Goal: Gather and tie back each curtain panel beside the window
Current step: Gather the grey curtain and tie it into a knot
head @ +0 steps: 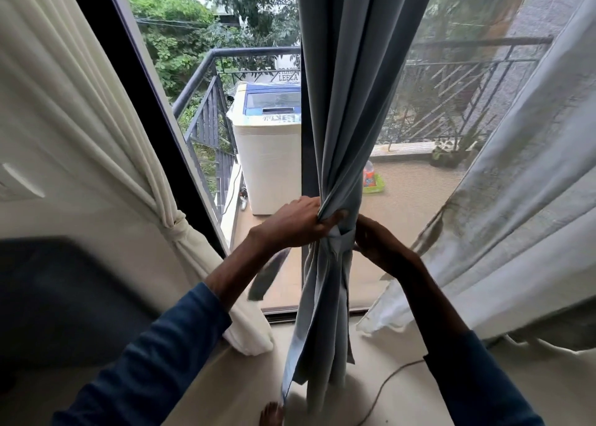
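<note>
A grey-blue curtain panel (342, 103) hangs in the middle of the window, bunched at waist height by a matching tie band (342, 242). My left hand (296, 222) grips the gathered folds just above the band. At the band's right side my right hand (379, 248) has curled fingers, their tips hidden behind the cloth. A loose strip of grey-blue fabric (267, 274) hangs below my left wrist. At the left, a cream curtain panel (96, 129) is gathered and knotted with its own tie (175, 229). A pale sheer panel (516, 184) hangs loose at the right.
Behind the glass are a balcony with a white washing machine (267, 154), a dark railing (206, 116) and a green tray (375, 184). A cable (387, 383) lies on the floor by the sill. A bare foot (272, 414) shows at the bottom edge.
</note>
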